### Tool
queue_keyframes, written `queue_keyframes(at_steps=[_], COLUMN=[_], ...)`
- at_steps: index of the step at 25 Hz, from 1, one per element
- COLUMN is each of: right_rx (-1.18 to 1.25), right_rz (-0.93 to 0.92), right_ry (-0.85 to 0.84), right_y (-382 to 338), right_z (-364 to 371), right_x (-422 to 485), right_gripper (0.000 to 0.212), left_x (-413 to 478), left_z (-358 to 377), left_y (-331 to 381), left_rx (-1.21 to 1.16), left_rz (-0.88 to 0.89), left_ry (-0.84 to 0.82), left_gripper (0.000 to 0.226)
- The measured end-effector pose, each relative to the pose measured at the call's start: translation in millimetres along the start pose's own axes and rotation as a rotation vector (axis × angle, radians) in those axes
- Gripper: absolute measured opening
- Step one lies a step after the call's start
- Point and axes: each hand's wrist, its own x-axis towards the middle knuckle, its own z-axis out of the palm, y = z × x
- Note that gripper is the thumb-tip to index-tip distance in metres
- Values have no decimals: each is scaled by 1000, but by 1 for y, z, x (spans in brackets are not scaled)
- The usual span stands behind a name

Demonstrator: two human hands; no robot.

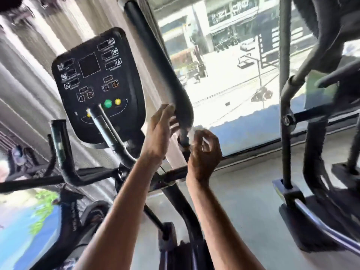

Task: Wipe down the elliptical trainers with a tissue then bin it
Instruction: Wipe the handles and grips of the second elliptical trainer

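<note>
Your right hand [204,152] pinches the tissue [191,134] against the lower end of the elliptical's handle [169,75], seemingly to wipe it, while your left hand [160,131], fingers straight, lies alongside, probably steadying the bar.

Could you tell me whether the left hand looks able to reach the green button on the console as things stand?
Probably yes. The left hand is open, just right of the console. The green button shows uncovered, though a grey bar crosses just below it.
</note>
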Motion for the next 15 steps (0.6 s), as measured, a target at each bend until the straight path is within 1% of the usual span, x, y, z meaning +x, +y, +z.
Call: queue_keyframes(at_steps=[2,3,5,6,8,10,12,13,14,15], right_rx=[24,6,-8,3,40,82,99,113,114,105], right_rz=[-37,-20,101,153,163,178,313,394,455,478], right_ry=[10,15,64,78,93,109,126,121,115,118], right_y=[-5,-3,9,12,18,22,33,41,46,48], right_z=[9,14,20,21,23,24,25,25,25,25], right_x=[-2,-4,-4,-5,-8,-10,-6,-4,-2,-1], right_gripper=[19,16,3,3,4,4,6,8,9,10], left_x=[1,0,1,2,5,5,2,0,-2,-4], left_z=[6,8,14,16,17,16,17,19,21,24], left_y=[4,6,7,7,2,-4,-9,-11,-12,-11], left_rx=[31,54,95,116,188,190,192,186,168,144], left_rz=[-5,-9,-28,-24,17,45,36,41,54,70], left_ry=[8,24,75,95,115,139,186,198,205,213], left_gripper=[43,41,24,23,27,35,39,37,29,18])
